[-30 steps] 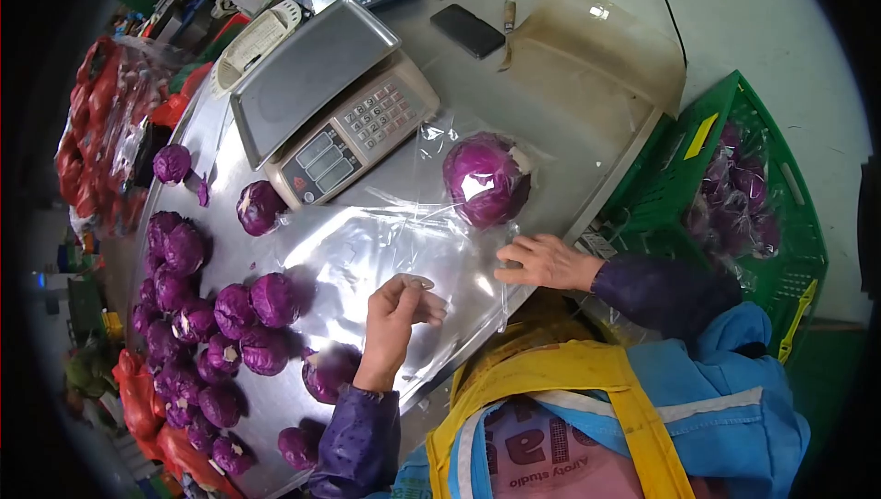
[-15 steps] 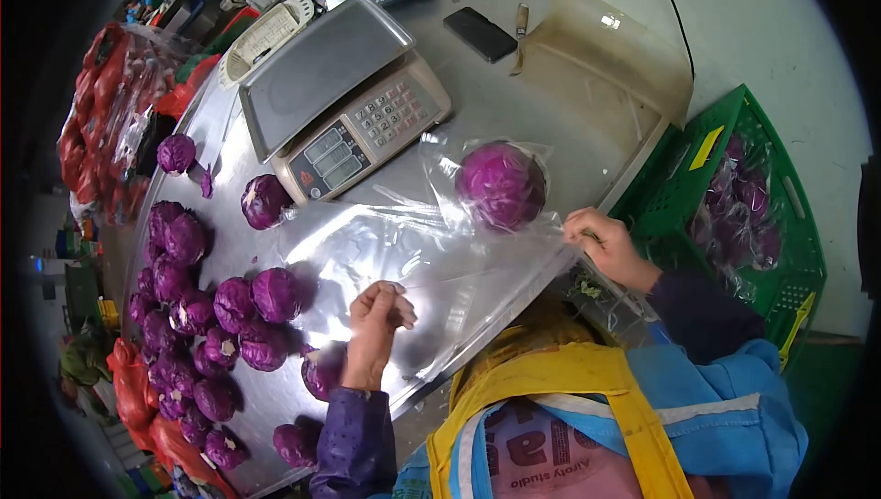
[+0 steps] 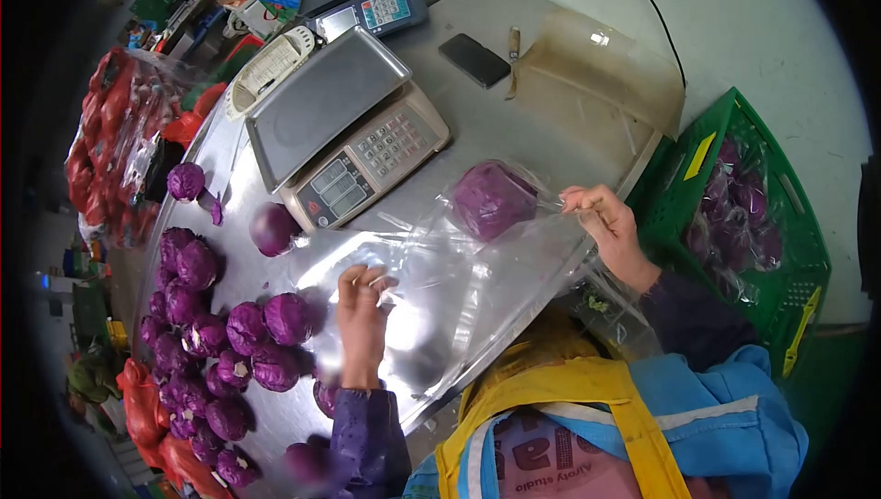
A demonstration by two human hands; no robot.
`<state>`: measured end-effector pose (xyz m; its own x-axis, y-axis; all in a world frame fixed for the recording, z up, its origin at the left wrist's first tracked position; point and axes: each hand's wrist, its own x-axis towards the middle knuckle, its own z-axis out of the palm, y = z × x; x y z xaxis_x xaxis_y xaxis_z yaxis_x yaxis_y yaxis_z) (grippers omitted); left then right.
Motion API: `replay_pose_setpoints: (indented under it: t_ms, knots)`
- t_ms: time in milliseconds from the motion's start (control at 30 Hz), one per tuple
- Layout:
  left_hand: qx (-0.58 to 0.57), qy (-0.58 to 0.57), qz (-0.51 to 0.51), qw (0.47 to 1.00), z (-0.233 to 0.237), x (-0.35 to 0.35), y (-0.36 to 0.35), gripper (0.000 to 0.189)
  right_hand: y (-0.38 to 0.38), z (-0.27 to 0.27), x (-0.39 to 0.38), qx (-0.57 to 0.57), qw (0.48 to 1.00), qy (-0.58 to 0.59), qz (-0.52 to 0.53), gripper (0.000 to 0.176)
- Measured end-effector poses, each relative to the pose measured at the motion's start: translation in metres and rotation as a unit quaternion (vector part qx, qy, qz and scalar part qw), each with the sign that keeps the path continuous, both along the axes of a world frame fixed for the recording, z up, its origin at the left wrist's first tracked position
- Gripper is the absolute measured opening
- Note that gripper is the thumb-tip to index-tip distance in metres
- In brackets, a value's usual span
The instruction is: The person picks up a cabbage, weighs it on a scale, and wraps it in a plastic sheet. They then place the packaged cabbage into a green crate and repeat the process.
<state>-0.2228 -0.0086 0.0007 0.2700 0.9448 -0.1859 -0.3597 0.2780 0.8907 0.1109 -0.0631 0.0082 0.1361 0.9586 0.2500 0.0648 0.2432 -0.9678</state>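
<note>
A red cabbage sits inside a clear plastic bag on the metal table, in front of the scale. The film spreads from the cabbage toward my body, between my two hands. My right hand pinches the bag's edge just right of the cabbage. My left hand is raised over the table at the bag's left side, its curled fingers closed on the thin film and slightly blurred. Loose red cabbages lie in a group left of my left hand.
A scale with a tilted-looking tray stands beyond the bag. Behind it are a second scale, a phone and a knife. A green crate at right holds bagged cabbages. Red mesh sacks are piled at left.
Film now covers more of the cabbage, which looks cloudier through it. My right hand has risen slightly, and my left hand's fingers have shifted a little up and left. The view has tilted slightly.
</note>
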Motion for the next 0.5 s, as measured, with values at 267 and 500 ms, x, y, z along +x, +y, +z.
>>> replay_pose_setpoints:
  t_ms: [267, 500]
  knots:
    - [0.265, 0.276, -0.042, 0.923, -0.005, 0.057, 0.029, 0.057, 0.004, 0.002, 0.002, -0.006, 1.0, -0.022, 0.006, 0.005]
    - [-0.002, 0.124, 0.026, 0.992, -0.033, 0.062, 0.008, 0.027, -0.011, -0.021, 0.011, -0.144, 0.987, 0.057, -0.041, 0.007]
